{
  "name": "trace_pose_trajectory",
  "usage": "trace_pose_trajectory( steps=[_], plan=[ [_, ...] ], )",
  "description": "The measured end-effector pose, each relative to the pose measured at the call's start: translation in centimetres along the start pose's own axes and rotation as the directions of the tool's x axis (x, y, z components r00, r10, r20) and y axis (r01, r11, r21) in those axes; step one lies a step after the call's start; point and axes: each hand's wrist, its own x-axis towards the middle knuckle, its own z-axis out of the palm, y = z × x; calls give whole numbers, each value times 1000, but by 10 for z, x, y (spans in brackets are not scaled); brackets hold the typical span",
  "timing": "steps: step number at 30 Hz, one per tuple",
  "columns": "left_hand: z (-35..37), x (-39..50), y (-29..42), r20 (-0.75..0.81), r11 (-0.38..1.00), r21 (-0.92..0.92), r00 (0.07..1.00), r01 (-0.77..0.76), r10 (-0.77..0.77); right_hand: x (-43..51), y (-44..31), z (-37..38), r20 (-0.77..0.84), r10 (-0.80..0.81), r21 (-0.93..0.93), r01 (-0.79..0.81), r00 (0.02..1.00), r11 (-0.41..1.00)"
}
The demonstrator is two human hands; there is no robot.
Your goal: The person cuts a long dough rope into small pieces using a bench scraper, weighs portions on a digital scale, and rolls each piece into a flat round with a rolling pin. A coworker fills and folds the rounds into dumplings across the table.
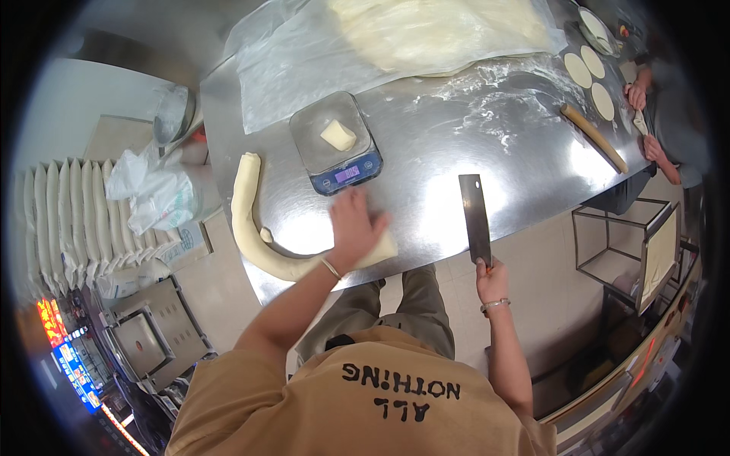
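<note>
My right hand (491, 280) grips the handle of a cleaver (475, 219), its broad blade pointing away from me over the table's near edge. My left hand (355, 225), somewhat blurred, is spread with nothing seen in it, between a digital kitchen scale (335, 139) and the near end of a long dough rope (246, 219). Whether it touches the dough is unclear. The rope curves along the left corner of the steel table (410, 137). One cut piece of dough (339, 135) sits on the scale's plate, and a small scrap of dough (266, 235) lies inside the rope's curve.
Plastic sheeting (302, 62) covers a large dough sheet (439, 34) at the back. Flour dusts the table. To the right lie a rolling pin (594, 138) and several dough rounds (602, 101), near a co-worker's hands (637, 94). Stacked bags (80, 216) stand left; a metal-framed stool (627, 245) stands right.
</note>
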Motion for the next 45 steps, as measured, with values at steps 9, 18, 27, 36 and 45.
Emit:
trace_pose_trajectory(
  steps=[9,18,27,36,45],
  plan=[
    [14,-77,26,209,928,-98,905,-359,371,13,-10,5,-40,-14,-203,6,999,979],
    [3,-27,25,221,963,-262,968,-56,117,14,-12,6,-29,14,-229,-20,999,973],
    [-25,0,-47,-147,964,-254,988,-79,43,19,-2,3,-1,27,-187,-27,1000,982],
    [-124,-62,-226,-59,971,172,985,167,-159,24,11,1,13,-17,-185,19,1000,982],
    [-101,-54,-220,183,930,362,974,61,-136,26,5,-1,13,-53,-302,55,998,952]
  ],
)
